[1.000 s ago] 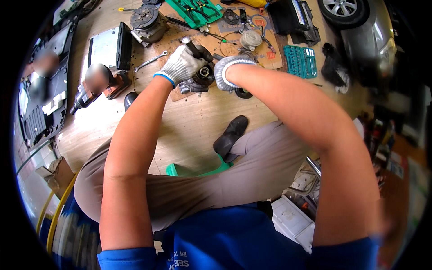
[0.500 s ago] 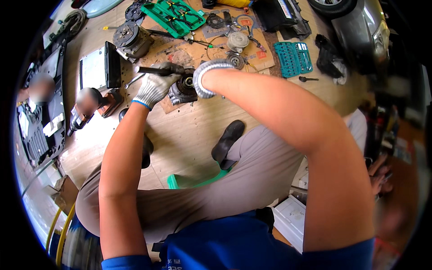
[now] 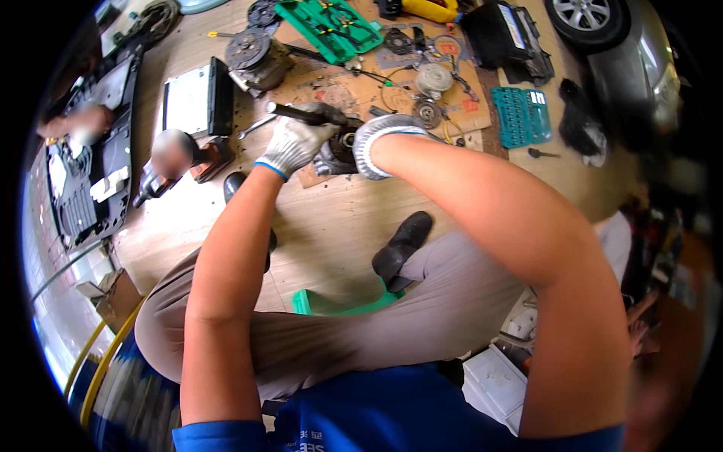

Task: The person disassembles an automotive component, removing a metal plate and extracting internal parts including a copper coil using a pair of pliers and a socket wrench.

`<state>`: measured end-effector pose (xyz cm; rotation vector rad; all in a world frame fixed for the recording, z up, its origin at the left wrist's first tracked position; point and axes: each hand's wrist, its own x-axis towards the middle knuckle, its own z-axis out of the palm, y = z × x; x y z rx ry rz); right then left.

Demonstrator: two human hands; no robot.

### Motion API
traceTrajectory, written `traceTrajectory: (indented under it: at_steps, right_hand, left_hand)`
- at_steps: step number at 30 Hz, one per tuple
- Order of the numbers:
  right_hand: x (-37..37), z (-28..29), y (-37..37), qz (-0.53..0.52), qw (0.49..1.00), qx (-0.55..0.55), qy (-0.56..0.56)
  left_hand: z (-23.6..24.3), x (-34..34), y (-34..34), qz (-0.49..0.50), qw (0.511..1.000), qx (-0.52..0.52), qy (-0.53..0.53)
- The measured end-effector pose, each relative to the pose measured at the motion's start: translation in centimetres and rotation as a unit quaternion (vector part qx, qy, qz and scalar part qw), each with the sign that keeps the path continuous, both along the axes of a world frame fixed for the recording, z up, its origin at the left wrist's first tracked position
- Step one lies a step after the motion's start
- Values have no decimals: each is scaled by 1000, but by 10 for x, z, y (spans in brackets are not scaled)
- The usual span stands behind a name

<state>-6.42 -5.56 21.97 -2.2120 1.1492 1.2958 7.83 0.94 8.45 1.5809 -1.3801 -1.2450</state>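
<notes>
Pointing left, crosswise — dark bar (image 3: 296, 114) in curled left hand (image 3: 300, 137) — right hand (image 3: 372, 143): grip hidden

right hand (image 3: 367, 145): fingers hidden from view; wheel (image 3: 586, 16) cut off above.

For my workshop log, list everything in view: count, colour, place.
Bar-like tool: 1, black, gripped, upper centre
Metal component: 1, grey, upper centre
Wrench: 1, silver, upper left
Pulley unit: 1, grey, upper left
Plier case: 1, green, top centre
Socket case: 1, teal, upper right
Car battery: 1, black, upper right
Loose parts: several, grey, on cardboard
Cordless drill: 1, black-orange, left
Flat case: 1, white and black, upper left
Moulded panel: 1, black, far left
Car wheel: 1, silver-black, top right
Stool: 1, green, lower centre
Shoes: 2, black, centre
Left hand and right hand: 2, white gloves, upper centre
</notes>
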Motion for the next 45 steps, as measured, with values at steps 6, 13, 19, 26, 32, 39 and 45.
traceTrajectory:
  at_steps: [6,13,19,26,32,39,45]
  right_hand:
    - [-1,-5,-10,42,998,21,34]
    - [4,-13,6,57,995,20,79]
    - [5,-14,8,74,993,12,92]
    - [5,-13,8,59,993,19,98]
    - [11,-15,2,61,992,25,110]
    - [17,-17,0,86,989,28,114]
    - [19,-15,-3,37,989,37,135]
  left_hand:
    - [-9,4,0,-36,995,-16,-87]
    - [-7,5,-4,-67,987,-119,-84]
    - [-16,3,-3,-75,959,-223,-156]
    - [-16,0,-6,-98,927,-260,-253]
    - [-16,-6,-11,-86,977,-110,-161]
    - [-15,-7,-12,-102,979,-89,-153]
    - [-13,-10,-12,-68,988,-76,-114]
